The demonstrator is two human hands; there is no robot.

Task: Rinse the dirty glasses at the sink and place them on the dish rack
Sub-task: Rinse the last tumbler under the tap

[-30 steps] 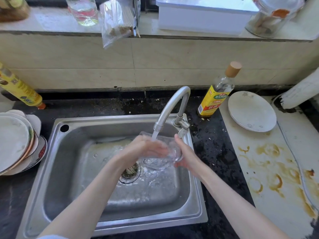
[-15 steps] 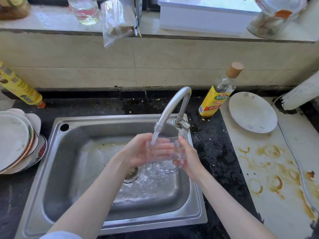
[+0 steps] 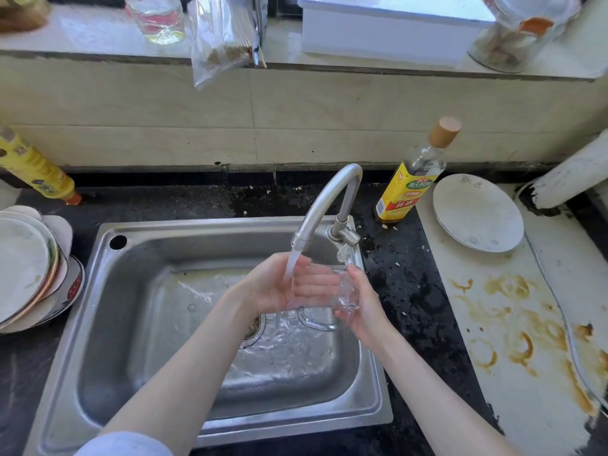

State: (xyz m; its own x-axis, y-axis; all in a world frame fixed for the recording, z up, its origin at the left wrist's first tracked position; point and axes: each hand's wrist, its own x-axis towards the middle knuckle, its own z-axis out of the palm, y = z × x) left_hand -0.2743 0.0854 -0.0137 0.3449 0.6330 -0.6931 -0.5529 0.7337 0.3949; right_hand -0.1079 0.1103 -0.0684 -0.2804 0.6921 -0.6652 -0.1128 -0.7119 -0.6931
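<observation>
Both hands cradle a clear glass mug (image 3: pixel 324 296) under the tap stream (image 3: pixel 291 264), over the sink (image 3: pixel 138 324) near its back right corner: left hand (image 3: pixel 279 287) cupping one side, right hand (image 3: pixel 360 301) gripping the other. Wet glass could slip and crack against the steel basin.

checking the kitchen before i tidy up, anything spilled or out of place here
Yes: brown ring-shaped stains and smears cover the white counter right of the sink, like dried spills. A plastic bag also hangs over the windowsill edge.
</observation>
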